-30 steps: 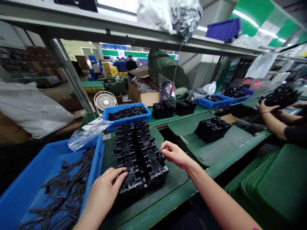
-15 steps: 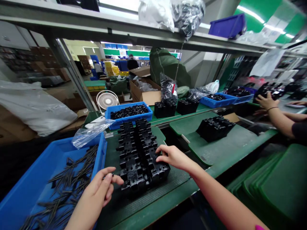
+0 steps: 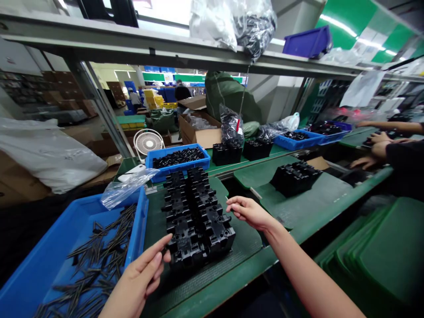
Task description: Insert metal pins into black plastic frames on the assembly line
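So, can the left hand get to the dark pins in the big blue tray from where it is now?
Probably yes. The left hand hovers beside the blue tray, whose top is open. The dark pins lie loose inside, and only the low tray wall stands between them.

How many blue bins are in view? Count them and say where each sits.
4. One with dark pins by the left hand; one of black parts behind the black block array; one far right on the bench; one on the shelf. More may be hidden.
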`<action>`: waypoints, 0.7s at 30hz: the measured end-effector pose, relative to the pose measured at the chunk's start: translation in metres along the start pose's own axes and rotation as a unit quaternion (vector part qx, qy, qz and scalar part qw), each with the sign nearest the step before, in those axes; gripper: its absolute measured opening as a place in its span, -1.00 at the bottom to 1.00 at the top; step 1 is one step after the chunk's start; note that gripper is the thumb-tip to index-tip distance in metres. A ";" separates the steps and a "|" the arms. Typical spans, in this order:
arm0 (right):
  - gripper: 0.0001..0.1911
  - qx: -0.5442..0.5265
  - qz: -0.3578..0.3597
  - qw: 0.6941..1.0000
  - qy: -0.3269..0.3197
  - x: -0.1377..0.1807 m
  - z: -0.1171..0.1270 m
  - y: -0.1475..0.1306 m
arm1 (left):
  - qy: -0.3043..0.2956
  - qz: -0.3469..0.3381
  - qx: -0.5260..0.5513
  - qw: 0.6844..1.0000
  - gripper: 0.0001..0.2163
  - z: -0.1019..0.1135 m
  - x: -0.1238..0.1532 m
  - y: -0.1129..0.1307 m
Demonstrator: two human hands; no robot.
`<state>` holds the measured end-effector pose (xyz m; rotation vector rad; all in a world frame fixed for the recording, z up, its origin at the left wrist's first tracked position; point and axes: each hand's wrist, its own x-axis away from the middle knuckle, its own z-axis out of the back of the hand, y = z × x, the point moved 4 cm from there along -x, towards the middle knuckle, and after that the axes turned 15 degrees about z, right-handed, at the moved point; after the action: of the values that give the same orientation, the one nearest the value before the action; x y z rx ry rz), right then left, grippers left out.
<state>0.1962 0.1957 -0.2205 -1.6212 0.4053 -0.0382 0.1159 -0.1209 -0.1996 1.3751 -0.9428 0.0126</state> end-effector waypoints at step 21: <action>-0.87 0.283 0.140 0.948 -0.050 -0.045 -0.030 -0.024 | 0.139 -0.180 -0.212 0.950 -0.75 -0.008 -0.014 -0.007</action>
<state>0.1522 0.1802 -0.1846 -0.9855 0.4905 0.1325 0.1148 -0.1096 -0.2120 1.0881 -0.4160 -0.2550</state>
